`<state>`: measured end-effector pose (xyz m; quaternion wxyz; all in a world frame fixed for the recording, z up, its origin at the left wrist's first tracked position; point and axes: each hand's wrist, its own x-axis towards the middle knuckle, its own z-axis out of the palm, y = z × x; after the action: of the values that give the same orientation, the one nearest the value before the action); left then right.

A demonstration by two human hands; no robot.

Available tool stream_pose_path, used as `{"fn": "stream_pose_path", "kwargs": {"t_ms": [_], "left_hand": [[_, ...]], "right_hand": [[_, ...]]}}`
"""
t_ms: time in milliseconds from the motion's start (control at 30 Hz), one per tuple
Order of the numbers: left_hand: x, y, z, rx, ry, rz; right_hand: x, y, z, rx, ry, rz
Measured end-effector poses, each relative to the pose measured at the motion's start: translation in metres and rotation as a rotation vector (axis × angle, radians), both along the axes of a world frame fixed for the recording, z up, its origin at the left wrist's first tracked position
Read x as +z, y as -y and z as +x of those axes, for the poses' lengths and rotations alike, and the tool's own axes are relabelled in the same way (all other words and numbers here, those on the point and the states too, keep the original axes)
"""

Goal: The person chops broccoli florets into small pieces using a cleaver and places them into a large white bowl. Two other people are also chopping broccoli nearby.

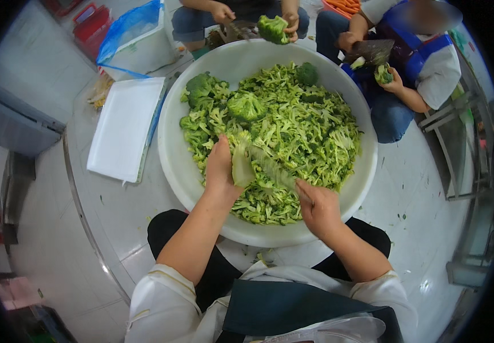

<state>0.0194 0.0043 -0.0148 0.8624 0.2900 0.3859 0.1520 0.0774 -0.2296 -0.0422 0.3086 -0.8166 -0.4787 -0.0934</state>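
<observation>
My left hand [222, 168] is closed round a pale green broccoli piece [242, 166] with a thick stalk, held over a big white plastic tub [174, 171]. My right hand [319, 208] grips a knife [275, 171] whose blade, blurred, reaches left toward that piece; whether it touches is hard to tell. Chopped broccoli [310, 131] fills much of the tub, and larger florets [246, 106] lie on its left and upper part.
Across the tub one person's hands [290, 23] hold a broccoli head; at upper right another person [418, 74] holds a cleaver and broccoli. Left are a white lid [122, 126] and blue-lined bin [138, 51]. A metal rack [447, 148] stands right; carrots [341, 7] sit behind.
</observation>
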Motion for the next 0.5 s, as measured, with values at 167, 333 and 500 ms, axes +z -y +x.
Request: {"fn": "stream_pose_path", "kwargs": {"t_ms": [167, 333, 500], "left_hand": [[-0.030, -0.009, 0.004, -0.012, -0.103, 0.191], [-0.044, -0.011, 0.007, -0.054, -0.131, 0.337], [-0.069, -0.013, 0.003, -0.128, -0.093, 0.300]], "right_hand": [[0.047, -0.024, -0.024, 0.223, 0.166, 0.185], [0.041, -0.022, -0.022, 0.217, 0.210, 0.170], [0.020, -0.014, -0.011, 0.144, 0.228, 0.116]]}}
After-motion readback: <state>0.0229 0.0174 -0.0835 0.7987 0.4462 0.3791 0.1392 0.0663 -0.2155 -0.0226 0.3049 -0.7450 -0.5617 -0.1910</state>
